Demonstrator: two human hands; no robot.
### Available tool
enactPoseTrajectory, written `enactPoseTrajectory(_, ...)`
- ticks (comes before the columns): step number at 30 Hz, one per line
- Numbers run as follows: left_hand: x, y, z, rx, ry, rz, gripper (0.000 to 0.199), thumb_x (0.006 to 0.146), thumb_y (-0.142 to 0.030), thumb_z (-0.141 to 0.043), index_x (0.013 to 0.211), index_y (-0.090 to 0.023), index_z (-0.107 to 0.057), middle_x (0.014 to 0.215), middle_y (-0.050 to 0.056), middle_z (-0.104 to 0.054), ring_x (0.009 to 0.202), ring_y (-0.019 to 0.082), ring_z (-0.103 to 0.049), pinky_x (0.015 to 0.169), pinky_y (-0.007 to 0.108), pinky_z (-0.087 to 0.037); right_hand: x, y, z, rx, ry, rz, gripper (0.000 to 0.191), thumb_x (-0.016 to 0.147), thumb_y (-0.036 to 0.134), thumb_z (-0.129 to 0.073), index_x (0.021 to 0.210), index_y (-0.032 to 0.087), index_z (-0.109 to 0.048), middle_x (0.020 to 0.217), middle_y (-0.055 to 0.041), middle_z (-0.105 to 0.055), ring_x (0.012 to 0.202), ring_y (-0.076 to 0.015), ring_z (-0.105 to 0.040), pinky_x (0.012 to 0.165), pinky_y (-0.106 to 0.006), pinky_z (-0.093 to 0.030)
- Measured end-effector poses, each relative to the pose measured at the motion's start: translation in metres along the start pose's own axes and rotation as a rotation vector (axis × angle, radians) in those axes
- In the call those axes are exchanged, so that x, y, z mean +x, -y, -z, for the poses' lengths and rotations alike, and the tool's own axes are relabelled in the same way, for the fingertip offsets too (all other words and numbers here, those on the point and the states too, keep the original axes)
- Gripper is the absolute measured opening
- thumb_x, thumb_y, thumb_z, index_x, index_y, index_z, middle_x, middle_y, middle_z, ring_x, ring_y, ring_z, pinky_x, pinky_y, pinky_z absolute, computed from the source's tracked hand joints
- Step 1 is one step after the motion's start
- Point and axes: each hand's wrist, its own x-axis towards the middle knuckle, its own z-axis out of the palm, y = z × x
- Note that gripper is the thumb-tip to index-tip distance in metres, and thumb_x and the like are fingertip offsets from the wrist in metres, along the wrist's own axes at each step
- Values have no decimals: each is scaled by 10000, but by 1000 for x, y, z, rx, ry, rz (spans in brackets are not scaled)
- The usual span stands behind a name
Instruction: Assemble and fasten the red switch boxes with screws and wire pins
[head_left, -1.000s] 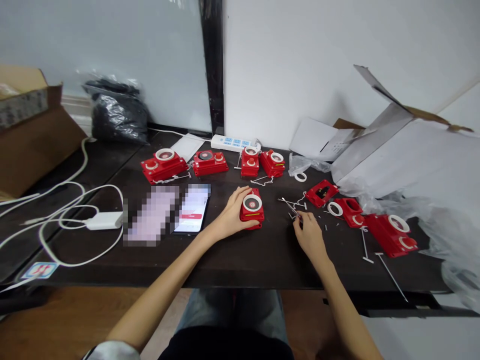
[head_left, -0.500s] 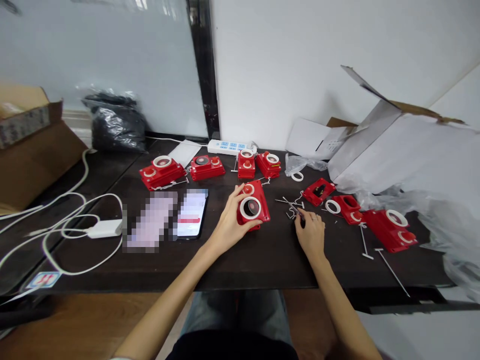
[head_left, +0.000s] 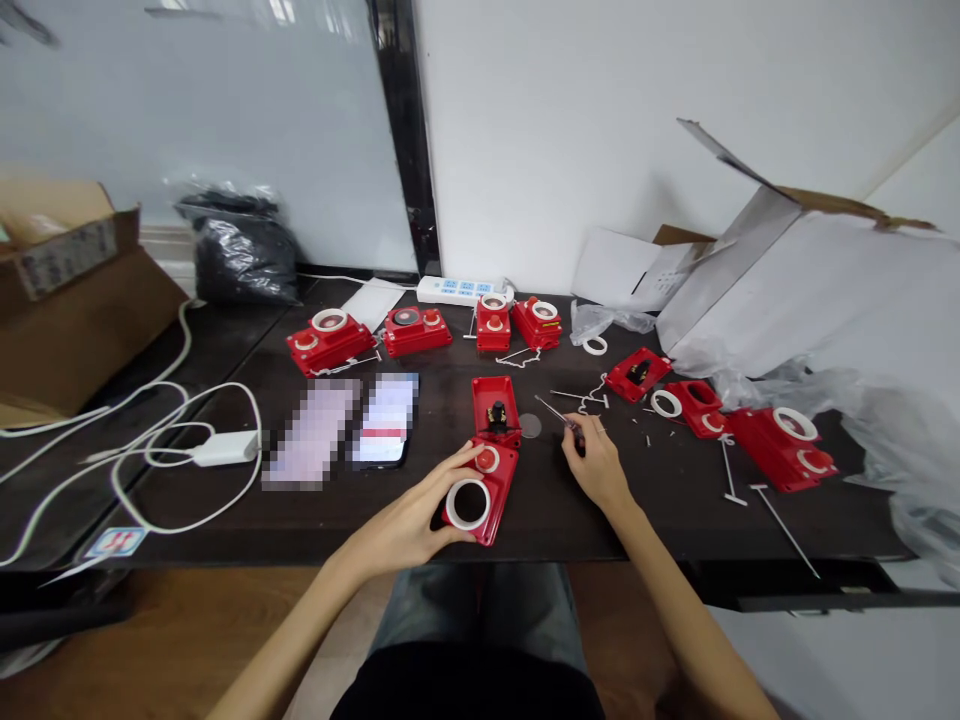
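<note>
My left hand [head_left: 420, 515] is closed on the red cover [head_left: 496, 492] of an alarm box, near the table's front edge. That cover has a red knob in a white collar and a white ring around a dark round opening. Just beyond it lies the red base [head_left: 485, 393] of the box, open side up, with a black part inside. A clear disc [head_left: 530, 426] rests on the table to the right of the base. In my right hand [head_left: 596, 465] is a thin screwdriver [head_left: 553, 410], its shaft pointing up and left.
Several whole red alarm boxes [head_left: 416, 331] stand at the back, near a power strip [head_left: 465, 291]. Opened red parts [head_left: 637, 374], a white ring [head_left: 666, 404] and small T-shaped rods [head_left: 784, 530] lie at right. A phone [head_left: 386, 420] and white cables [head_left: 225, 448] are at left.
The alarm box has come apart: its cover has moved toward me in my left hand and the base lies beyond it. A clear disc now shows. My right hand has shifted left with the screwdriver.
</note>
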Motion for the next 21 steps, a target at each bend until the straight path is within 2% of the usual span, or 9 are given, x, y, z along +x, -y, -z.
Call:
enactPoseTrajectory(7,9,-6,4,-51,92,-99,306,869,-227,-575,1166,-270,-518,1512,37,-345,1434,188,-204,1151,443,-302,-1,5,4,79,18,-5,221,885,278,-458,1027,172,-589,936,-90,-633,838,-199,-609,753,-327,-502)
enactPoseTrajectory(10,10,-6,6,-61,112,-115,300,860,-189,-570,1147,-266,-529,1500,44,-367,1424,186,-238,1136,421,-330,5,18,5,250,70,9,193,861,307,-546,979,184,-638,870,-52,-619,760,-157,-603,697,-277,-498)
enactPoseTrajectory(13,12,-4,9,-80,147,-121,327,837,-168,-591,1146,-254,-530,1497,57,-371,1412,202,-277,1123,415,-341,16,32,-1,405,170,47,226,841,353,-608,997,208,-685,862,-34,-607,752,-139,-606,712,-267,-495)
enactPoseTrajectory(17,16,-4,12,-95,207,-133,351,826,-173,-598,1165,-223,-523,1495,84,-368,1388,234,-329,1114,413,-341,31,43,-16,482,188,69,234,805,395,-655,931,211,-725,849,-39,-629,764,-144,-615,745,-282,-488)
enactPoseTrajectory(19,19,-6,13,-92,234,-158,376,804,-139,-584,1168,-211,-520,1489,91,-375,1378,245,-347,1106,412,-348,35,43,-22,510,171,7,256,785,438,-660,840,199,-732,808,-38,-633,738,-145,-606,706,-275,-483)
enactPoseTrajectory(21,21,-7,13,-89,254,-192,441,751,-90,-576,1172,-206,-513,1482,95,-385,1376,257,-349,1101,417,-352,36,39,-24,520,139,-116,337,770,510,-639,789,184,-720,784,-38,-631,715,-144,-592,658,-266,-476)
